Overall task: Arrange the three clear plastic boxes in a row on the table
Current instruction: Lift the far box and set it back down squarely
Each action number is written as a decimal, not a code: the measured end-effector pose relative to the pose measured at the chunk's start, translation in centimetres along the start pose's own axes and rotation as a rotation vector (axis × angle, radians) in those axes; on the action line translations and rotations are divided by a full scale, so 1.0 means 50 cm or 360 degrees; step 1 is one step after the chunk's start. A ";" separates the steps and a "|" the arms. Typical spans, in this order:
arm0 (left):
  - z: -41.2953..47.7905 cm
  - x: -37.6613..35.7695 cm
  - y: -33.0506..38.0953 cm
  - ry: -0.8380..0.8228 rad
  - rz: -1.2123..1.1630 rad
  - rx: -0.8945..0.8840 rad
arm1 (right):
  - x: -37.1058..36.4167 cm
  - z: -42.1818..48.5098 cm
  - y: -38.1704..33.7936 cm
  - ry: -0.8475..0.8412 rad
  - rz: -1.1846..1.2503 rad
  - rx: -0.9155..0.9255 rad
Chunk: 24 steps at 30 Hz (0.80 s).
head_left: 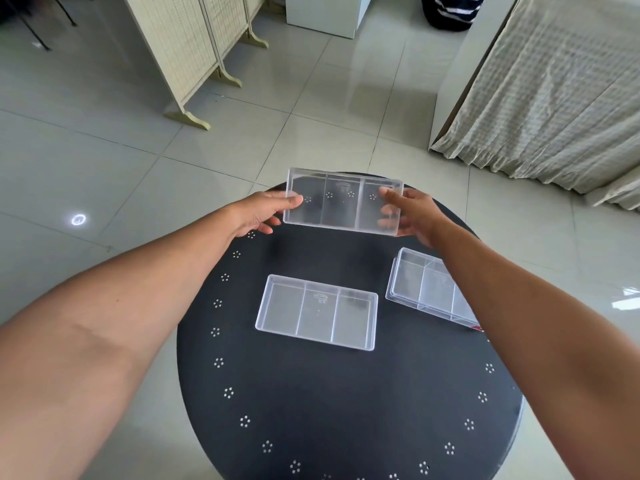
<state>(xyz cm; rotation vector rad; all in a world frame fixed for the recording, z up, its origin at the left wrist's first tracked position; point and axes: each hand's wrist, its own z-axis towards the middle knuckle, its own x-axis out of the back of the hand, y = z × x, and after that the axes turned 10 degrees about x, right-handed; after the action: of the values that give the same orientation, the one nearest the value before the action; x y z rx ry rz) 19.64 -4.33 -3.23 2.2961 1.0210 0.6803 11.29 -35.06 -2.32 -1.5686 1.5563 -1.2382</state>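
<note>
1. I am holding the far box (343,201) between both hands above the far edge of the round bench (311,393); my left hand (263,213) is pinching its left end and my right hand (412,216) is gripping its right end, so each grip is closed on this box.
2. I judge this to be the placing step: the middle box (317,311) is lying flat near the centre, and the right box (433,289) is sitting skewed, partly under my right forearm.
3. Next I am needing to set it down level, long sides parallel to the others.
4. The boxes are clear, rigid, three-compartment rectangles; the bench is matte black with dotted white rosettes.
</note>
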 end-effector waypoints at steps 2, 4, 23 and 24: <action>0.011 -0.015 0.003 0.0034 -0.0077 0.0051 | -0.012 0.006 -0.004 0.0109 0.0005 -0.0046; 0.021 -0.031 0.010 0.0040 -0.0199 0.0071 | -0.028 0.013 -0.006 0.0207 -0.0046 -0.0107; 0.078 -0.102 -0.013 0.0330 -0.0411 0.0096 | -0.071 0.030 0.043 0.0258 -0.0147 -0.0307; 0.077 -0.103 -0.014 0.0323 -0.0398 0.0094 | -0.072 0.031 0.044 0.0267 -0.0167 -0.0327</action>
<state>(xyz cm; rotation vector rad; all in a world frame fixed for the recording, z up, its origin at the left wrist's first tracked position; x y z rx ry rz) 18.70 -8.93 -7.68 2.1290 1.4114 0.7983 12.20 -32.12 -5.62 -1.7321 1.7745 -1.3319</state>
